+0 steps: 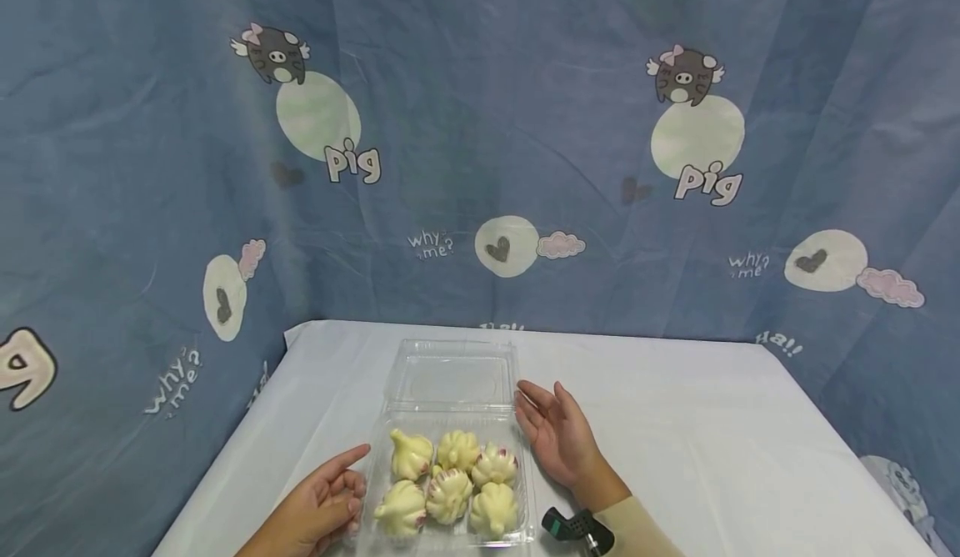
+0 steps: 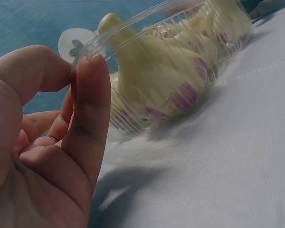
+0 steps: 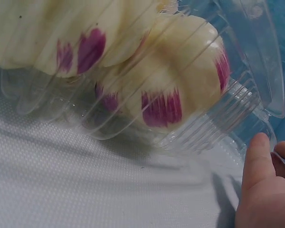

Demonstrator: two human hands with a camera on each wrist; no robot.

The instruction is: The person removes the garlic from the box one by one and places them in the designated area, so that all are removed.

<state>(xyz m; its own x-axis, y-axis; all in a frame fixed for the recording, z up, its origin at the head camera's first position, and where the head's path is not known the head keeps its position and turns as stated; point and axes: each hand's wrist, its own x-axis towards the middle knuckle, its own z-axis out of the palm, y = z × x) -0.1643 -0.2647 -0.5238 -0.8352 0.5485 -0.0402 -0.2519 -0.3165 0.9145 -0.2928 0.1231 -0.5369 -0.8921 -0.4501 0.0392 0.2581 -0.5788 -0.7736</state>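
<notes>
Container (image 1: 502,425): clear ribbed plastic clamshell, on the bench (image 1: 675,457), near edge side, left of scene centre.
Long axis: laid-out container runs near to far, leaning only slightly off straight; base at near end, lid (image 1: 453,373) folded back at far end, hinge crossing left to right between.
Garlic: six pale bulbs in the base, three far, three near; purple patches on several.
Bulb pointing: far-left bulb (image 1: 411,455), stem to far left; near-left bulb (image 1: 401,509), stem left; near-right bulb (image 1: 495,509), stem toward near side. Can't tell for the rest.
Left hand (image 1: 322,499): at the container's left side, thumb and a finger pinching the rim; other fingers curled.
Right hand (image 1: 558,436): at right side by the hinge, fingers extended, thumb apart from them. Tips right at the edge; can't tell if they touch.
Hands spacing: well apart, container between them.
Right wrist: black device (image 1: 577,530) beside a tan sleeve (image 1: 637,532).
Bench cover: white cloth.
Backdrop: blue curtain (image 1: 450,123), pig print, far and left.
</notes>
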